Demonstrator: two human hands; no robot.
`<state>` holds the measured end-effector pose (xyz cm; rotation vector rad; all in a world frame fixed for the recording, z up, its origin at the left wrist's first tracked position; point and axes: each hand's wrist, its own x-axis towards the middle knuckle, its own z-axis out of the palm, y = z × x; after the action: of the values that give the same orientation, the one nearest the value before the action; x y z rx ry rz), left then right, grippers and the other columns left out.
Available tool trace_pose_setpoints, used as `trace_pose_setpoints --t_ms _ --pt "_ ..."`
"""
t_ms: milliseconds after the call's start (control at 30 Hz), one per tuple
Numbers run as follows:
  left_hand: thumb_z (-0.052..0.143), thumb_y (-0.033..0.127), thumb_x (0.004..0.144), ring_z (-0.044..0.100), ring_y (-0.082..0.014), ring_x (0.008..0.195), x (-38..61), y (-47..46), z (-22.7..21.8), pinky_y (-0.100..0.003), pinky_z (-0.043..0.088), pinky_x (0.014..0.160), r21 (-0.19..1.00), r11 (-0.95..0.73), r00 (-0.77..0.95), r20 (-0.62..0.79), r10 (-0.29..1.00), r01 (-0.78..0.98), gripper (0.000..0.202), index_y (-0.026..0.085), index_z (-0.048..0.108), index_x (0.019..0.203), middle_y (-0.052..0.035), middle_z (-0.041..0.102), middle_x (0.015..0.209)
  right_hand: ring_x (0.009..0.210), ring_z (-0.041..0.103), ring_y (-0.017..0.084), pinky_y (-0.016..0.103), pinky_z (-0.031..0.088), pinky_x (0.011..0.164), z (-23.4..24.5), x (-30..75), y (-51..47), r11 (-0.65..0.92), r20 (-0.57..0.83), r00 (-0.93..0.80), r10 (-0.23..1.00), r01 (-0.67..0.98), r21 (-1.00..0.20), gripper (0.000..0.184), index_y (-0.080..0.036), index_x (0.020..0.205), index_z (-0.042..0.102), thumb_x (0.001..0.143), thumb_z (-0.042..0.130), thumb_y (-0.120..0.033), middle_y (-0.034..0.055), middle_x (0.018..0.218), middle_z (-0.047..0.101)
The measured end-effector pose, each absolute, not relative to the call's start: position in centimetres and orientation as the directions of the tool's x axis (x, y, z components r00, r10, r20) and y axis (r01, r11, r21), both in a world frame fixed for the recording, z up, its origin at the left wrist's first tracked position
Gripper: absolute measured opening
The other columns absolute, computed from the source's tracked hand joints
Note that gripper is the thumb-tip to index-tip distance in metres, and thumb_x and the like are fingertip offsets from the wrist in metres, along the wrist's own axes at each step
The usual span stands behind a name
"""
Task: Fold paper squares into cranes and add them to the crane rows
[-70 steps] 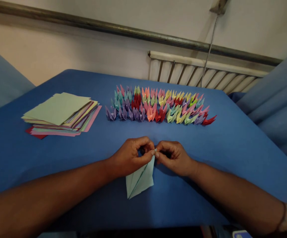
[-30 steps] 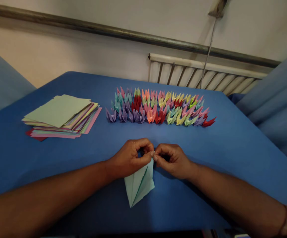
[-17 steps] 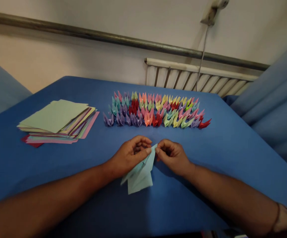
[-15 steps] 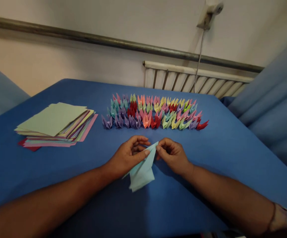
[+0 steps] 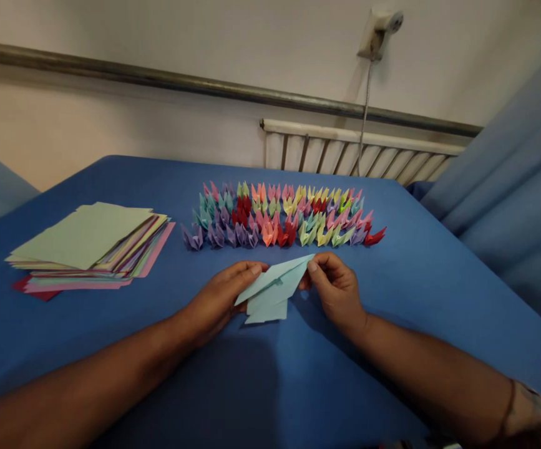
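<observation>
A pale blue sheet of origami paper (image 5: 277, 287), partly folded with layered flaps, is held above the table between both hands. My left hand (image 5: 226, 290) grips its left side, thumb on top and the other fingers behind, partly hidden by the paper. At the upper right corner, my right hand (image 5: 336, 287) pinches the tip between thumb and forefinger. Just beyond the hands stand several rows of small folded paper cranes (image 5: 270, 232) in many colours.
On the left lies an uneven stack of coloured paper (image 5: 87, 237), pale green on top. All of it rests on a blue-covered table (image 5: 167, 386). Behind are a wall pipe (image 5: 167, 78), a radiator (image 5: 336, 134) and a socket with a cord (image 5: 375, 37). A blue curtain (image 5: 508, 168) hangs at right.
The blue paper has turned and its flap lies more spread out, tilted toward the right. My left thumb has moved back to its left edge. The view has shifted slightly.
</observation>
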<state>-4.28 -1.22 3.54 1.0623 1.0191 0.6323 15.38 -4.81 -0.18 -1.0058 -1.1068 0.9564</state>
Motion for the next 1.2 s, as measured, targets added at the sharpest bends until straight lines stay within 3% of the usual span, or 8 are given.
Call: trace_pose_setpoints --t_ms 100,200,433,533,700,867,1100,1200 --pt "0.068 0.041 0.082 0.063 -0.0167 0.085 -4.32 -1.18 3.55 -0.024 0.050 0.070 0.850 0.523 0.518 -0.418 0.746 -0.067 0.032 0.017 0.067 0.104 -0.0060 0.068 0.096 0.055 0.057 0.011 0.024 0.047 0.056 -0.09 15.53 -4.70 0.280 0.255 0.201 0.946 -0.104 -0.954 0.021 -0.021 0.079 0.058 0.088 0.063 -0.039 -0.0034 0.059 0.062" --pt "0.075 0.036 0.078 0.062 -0.0138 0.079 -4.29 -1.21 3.40 -0.021 0.049 0.068 0.826 0.557 0.531 -0.434 0.728 -0.088 0.033 0.015 0.065 0.102 -0.0050 0.068 0.093 0.055 0.058 0.010 0.024 0.047 0.056 -0.38 15.52 -4.54 0.260 0.240 0.174 0.955 -0.100 -0.961 0.021 -0.020 0.079 0.059 0.088 0.064 -0.039 -0.0035 0.060 0.062" --pt "0.085 0.029 0.064 0.061 -0.0110 0.065 -4.17 -1.27 2.65 -0.021 0.047 0.059 0.914 0.405 0.493 -0.365 0.790 0.027 0.057 0.017 0.058 0.112 -0.0005 0.068 0.085 0.053 0.056 0.010 0.023 0.045 0.054 -0.82 15.37 -4.47 0.196 0.188 0.107 0.976 -0.074 -0.978 0.024 -0.020 0.076 0.057 0.086 0.064 -0.040 -0.0034 0.059 0.062" --pt "0.085 0.028 0.062 0.062 -0.0122 0.068 -4.18 -1.33 2.63 -0.022 0.048 0.061 0.931 0.360 0.480 -0.343 0.807 0.060 0.057 0.017 0.058 0.111 -0.0007 0.069 0.088 0.053 0.056 0.010 0.023 0.045 0.054 -0.63 15.35 -4.53 0.191 0.184 0.102 0.978 -0.068 -0.979 0.024 -0.019 0.075 0.057 0.086 0.064 -0.039 -0.0031 0.059 0.062" --pt "0.077 0.039 0.073 0.062 -0.0129 0.070 -4.10 -1.58 3.00 -0.024 0.049 0.063 0.928 0.369 0.505 -0.341 0.793 0.047 0.052 0.017 0.057 0.116 -0.0026 0.069 0.091 0.054 0.056 0.010 0.023 0.045 0.055 -0.52 15.40 -4.54 0.201 0.195 0.114 0.974 -0.046 -0.978 0.022 -0.019 0.076 0.057 0.086 0.063 -0.038 -0.0030 0.060 0.061" --pt "0.084 0.030 0.060 0.063 -0.0135 0.073 -3.75 -1.90 3.12 -0.024 0.050 0.066 0.935 0.342 0.444 -0.348 0.826 0.097 0.057 0.018 0.058 0.110 0.0002 0.069 0.090 0.053 0.056 0.010 0.023 0.046 0.055 -0.64 15.36 -4.53 0.200 0.193 0.107 0.975 -0.052 -0.979 0.023 -0.020 0.076 0.056 0.086 0.064 -0.039 -0.0032 0.060 0.061" --pt "0.083 0.029 0.059 0.063 -0.0137 0.069 -3.79 -1.63 2.70 -0.025 0.050 0.064 0.940 0.314 0.425 -0.341 0.839 0.133 0.055 0.018 0.058 0.107 0.0015 0.069 0.084 0.060 0.060 0.011 0.025 0.047 0.058 -0.46 15.69 -4.63 0.201 0.199 0.030 0.980 -0.109 -0.973 0.025 -0.019 0.081 0.059 0.090 0.059 -0.042 -0.0012 0.068 0.063" --pt "0.082 0.029 0.059 0.062 -0.0134 0.065 -3.79 -1.64 2.64 -0.025 0.049 0.061 0.933 0.328 0.442 -0.358 0.822 0.147 0.054 0.018 0.058 0.105 0.0025 0.068 0.078 0.059 0.058 0.011 0.025 0.046 0.057 -0.43 15.78 -4.70 0.217 0.215 0.037 0.976 -0.107 -0.970 0.024 -0.020 0.085 0.058 0.086 0.065 -0.043 -0.0021 0.067 0.062"
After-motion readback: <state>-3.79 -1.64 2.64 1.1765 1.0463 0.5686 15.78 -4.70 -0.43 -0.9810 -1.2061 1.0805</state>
